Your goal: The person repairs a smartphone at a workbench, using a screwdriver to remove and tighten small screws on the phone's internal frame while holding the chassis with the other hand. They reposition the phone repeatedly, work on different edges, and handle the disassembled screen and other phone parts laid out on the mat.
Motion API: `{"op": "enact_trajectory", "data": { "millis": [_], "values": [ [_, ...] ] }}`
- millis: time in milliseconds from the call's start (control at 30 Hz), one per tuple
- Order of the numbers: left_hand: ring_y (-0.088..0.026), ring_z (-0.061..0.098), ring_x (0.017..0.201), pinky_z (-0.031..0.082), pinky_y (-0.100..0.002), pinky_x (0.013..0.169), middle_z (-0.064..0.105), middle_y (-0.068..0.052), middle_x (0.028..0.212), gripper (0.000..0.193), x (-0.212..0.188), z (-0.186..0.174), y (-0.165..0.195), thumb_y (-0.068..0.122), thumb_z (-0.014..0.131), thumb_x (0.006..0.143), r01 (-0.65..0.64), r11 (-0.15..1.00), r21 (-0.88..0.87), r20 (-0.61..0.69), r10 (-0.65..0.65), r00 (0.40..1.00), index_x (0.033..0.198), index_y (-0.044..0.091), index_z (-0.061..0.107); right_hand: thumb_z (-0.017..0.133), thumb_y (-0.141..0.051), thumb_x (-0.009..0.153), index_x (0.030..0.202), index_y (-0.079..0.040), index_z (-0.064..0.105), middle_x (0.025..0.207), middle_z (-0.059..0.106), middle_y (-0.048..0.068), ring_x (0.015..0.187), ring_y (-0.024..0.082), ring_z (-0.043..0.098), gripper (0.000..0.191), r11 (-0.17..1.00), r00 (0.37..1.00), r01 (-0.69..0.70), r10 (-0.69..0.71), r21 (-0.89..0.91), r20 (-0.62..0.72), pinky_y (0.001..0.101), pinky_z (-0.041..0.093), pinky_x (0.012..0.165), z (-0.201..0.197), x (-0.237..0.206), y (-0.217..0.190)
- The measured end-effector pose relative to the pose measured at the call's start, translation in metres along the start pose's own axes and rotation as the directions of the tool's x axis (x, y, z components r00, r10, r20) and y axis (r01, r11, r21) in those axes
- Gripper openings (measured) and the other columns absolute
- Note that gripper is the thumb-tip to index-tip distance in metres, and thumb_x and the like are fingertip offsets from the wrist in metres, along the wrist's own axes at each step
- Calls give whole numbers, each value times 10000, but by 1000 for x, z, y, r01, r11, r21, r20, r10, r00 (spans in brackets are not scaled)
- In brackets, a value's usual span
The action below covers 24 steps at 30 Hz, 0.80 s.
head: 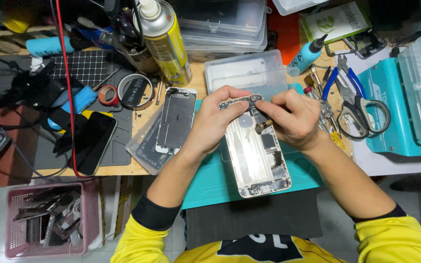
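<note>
An opened phone housing [258,156] lies on a teal mat [210,180] in front of me, its inner parts showing. My left hand [215,122] grips the housing's upper left edge and pinches a small board at its top. My right hand [293,119] holds a small screwdriver with a brass-coloured tip [262,126] against the upper part of the housing.
A detached phone screen [175,120] lies on a clear tray left of the mat, a black phone [92,142] further left. Tape rolls [135,91], a spray can [169,44] and clear boxes [247,70] stand behind. Scissors and pliers [361,104] lie right. A pink basket [49,219] sits below.
</note>
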<state>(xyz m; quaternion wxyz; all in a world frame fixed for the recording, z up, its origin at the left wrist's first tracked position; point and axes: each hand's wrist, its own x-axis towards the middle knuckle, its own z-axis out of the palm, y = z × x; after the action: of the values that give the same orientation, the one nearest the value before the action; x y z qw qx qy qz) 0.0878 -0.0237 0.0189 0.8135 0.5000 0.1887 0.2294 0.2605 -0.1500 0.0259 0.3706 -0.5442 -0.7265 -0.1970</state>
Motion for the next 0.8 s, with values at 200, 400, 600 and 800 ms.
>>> {"op": "enact_trajectory", "data": {
  "millis": [200,400,600,800],
  "values": [
    [-93,653,974,548,-249,863,716,-71,1074,222,-2,2,1,66,676,972,-99,978,182,-15,103,995,1166,-41,685,809,-118,777,1095,-62,761,846,592,51,657,217,573,326,996,1000,17,-17,-90,6,355,433,558,-3,4,-1],
    [-91,646,975,542,-249,868,710,-67,1069,219,-2,1,-1,66,676,963,-76,990,123,-19,78,997,1159,-32,679,768,-116,755,1099,-56,759,835,598,50,653,226,574,349,996,999,40,-37,-76,34,364,435,558,-4,4,-1],
    [-90,628,976,522,-242,865,700,-59,1055,172,-3,3,-4,68,670,994,-105,984,143,-43,112,993,1127,-39,691,739,-107,773,1102,-10,743,862,616,62,684,222,611,343,996,996,83,-82,-26,31,358,452,574,-2,6,-3],
    [-91,660,982,539,-239,868,715,-52,1070,200,-5,6,1,105,679,976,-121,968,221,-99,146,984,1136,-15,690,778,-59,853,1123,-32,749,841,595,79,674,222,580,273,998,998,-55,54,-23,-40,351,466,587,-1,5,-6]
  ]
}}
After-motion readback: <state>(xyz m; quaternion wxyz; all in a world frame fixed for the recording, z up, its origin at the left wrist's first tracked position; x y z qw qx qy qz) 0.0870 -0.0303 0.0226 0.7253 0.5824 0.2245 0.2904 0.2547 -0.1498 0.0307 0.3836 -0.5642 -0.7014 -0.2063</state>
